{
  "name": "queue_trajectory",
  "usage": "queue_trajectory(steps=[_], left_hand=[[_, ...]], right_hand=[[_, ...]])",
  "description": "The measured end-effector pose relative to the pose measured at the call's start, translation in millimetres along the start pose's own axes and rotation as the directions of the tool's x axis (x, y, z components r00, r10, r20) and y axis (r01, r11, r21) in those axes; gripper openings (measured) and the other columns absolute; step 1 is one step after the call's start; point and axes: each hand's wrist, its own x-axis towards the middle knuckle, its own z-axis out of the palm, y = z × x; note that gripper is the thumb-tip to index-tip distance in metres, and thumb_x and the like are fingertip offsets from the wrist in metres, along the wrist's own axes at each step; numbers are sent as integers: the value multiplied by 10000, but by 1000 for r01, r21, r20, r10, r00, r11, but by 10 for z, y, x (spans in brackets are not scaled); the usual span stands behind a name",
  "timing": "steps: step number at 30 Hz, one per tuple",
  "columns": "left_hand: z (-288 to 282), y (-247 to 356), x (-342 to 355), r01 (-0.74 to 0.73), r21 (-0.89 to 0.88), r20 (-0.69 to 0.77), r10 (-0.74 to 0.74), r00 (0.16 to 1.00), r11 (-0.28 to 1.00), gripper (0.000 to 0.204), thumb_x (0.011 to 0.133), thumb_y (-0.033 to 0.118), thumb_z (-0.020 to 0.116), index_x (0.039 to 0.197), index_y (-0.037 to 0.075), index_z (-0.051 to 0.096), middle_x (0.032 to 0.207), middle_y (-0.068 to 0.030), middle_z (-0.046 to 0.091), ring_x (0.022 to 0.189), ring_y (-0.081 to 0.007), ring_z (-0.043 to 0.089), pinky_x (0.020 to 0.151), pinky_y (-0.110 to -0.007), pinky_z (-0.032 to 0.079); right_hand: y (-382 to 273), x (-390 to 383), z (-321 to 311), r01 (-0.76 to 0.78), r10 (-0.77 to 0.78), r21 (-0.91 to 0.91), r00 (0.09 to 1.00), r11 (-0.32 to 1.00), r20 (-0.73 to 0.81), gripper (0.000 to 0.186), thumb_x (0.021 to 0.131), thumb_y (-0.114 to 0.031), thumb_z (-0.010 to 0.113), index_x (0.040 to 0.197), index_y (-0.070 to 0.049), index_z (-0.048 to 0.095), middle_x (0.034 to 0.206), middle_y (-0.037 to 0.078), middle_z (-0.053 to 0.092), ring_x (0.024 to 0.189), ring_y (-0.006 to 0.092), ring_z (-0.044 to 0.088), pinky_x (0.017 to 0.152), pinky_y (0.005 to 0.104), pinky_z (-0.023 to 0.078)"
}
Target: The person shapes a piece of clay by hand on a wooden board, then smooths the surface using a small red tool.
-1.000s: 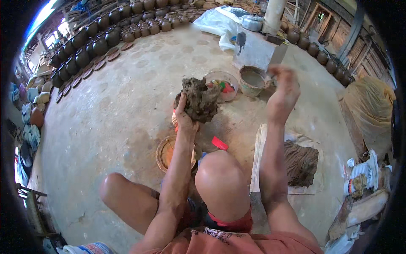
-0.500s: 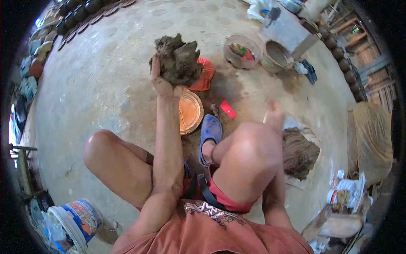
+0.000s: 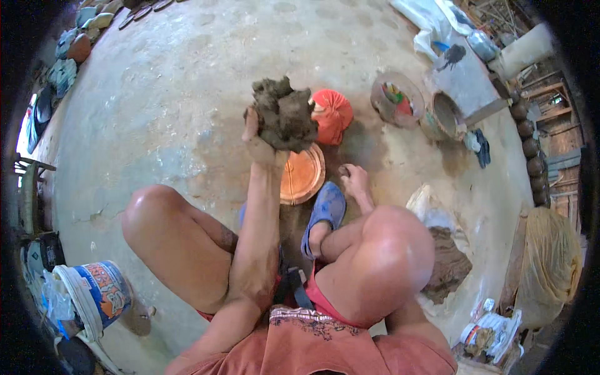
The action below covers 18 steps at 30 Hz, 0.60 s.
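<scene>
A rough lump of wet grey clay [image 3: 284, 119] rests on my raised left hand [image 3: 257, 145], which cups it from below with the thumb up its side. Below it on the floor is a round orange disc [image 3: 303, 178] with a raised rim. My right hand [image 3: 357, 182] is low beside my blue clog [image 3: 327, 203], its fingers closed at a small dark piece of clay [image 3: 344, 170]. Whether that piece is lifted off the floor I cannot tell. A red cloth bundle [image 3: 334, 117] sits just past the disc. The small red card seen earlier is hidden now.
Right of my knee, a big block of clay [image 3: 447, 265] lies on a white sack [image 3: 465, 240]. Farther right-ahead stand a clear basin [image 3: 381, 103], a clay-smeared bucket [image 3: 447, 112] and a grey slab [image 3: 469, 84]. A blue and white bucket [image 3: 100, 294] tips at lower left.
My right hand has come from beside the clay block inward to the small clay piece near my foot. The left hand still holds its lump. The whole view has shifted.
</scene>
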Motion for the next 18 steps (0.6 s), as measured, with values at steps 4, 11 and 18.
queue_trajectory(steps=[4, 11, 18], left_hand=[[-264, 157, -151, 5, 73, -15, -4, 1000, 997, 762, 1040, 637, 478, 1541, 63, 482, 1454, -211, 617, 1254, -426, 654, 1030, -602, 561], [186, -567, -180, 169, -17, -167, -170, 971, 985, 600, 1037, 432, 592, 1451, -2, 574, 1426, -183, 647, 1251, -352, 666, 1097, -488, 542], [273, -266, -244, 271, 87, -177, -253, 951, 959, 476, 1010, 277, 633, 1382, -20, 635, 1306, -174, 712, 1152, -314, 720, 1019, -464, 588]], right_hand=[[-750, -185, -749, 99, 92, 339, 859, 935, -503, 447, 889, -100, 753, 1332, -54, 710, 1247, 215, 729, 1183, 332, 691, 981, 453, 552], [-1945, -447, -2069, 620, -121, 189, 423, 762, -898, 465, 989, -166, 632, 1411, 27, 598, 1350, 188, 650, 1282, 279, 605, 1106, 407, 463], [-1774, -648, -2892, 622, 175, 627, 631, 469, -756, 651, 1043, -419, 509, 1515, 28, 474, 1445, 193, 593, 1399, 330, 516, 1207, 473, 353]])
